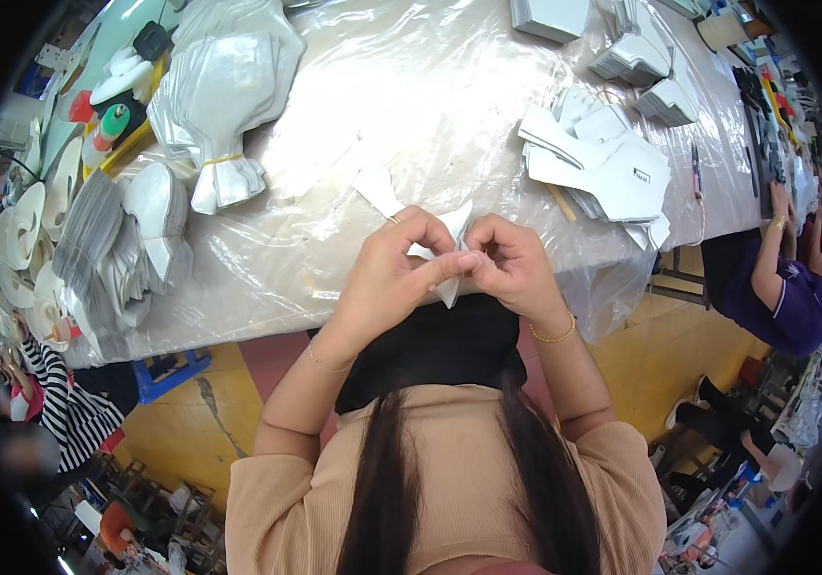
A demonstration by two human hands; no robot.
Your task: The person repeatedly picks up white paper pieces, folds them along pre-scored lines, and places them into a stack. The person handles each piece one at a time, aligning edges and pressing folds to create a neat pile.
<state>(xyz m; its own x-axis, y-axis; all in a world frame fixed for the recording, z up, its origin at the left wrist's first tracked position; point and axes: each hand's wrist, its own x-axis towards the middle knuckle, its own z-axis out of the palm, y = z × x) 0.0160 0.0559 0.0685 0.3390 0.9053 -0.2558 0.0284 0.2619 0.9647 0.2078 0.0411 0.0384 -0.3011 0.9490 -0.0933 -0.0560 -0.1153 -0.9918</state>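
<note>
Just over the table's near edge, my left hand and my right hand meet, thumbs and fingertips pinched together on a thin white cut piece. Its pointed ends show above and below my fingers; the pinched middle is hidden. A white flap lies just beyond my left hand, and I cannot tell whether it belongs to the same piece. To the right of my hands is a loose pile of white cut pieces, one with a small dark printed mark.
Clear plastic sheeting covers the table. Banded stacks of grey-white pieces stand at the far left, with more bundles nearer and others far right. A slim pen-like tool lies right. Co-workers sit on both sides.
</note>
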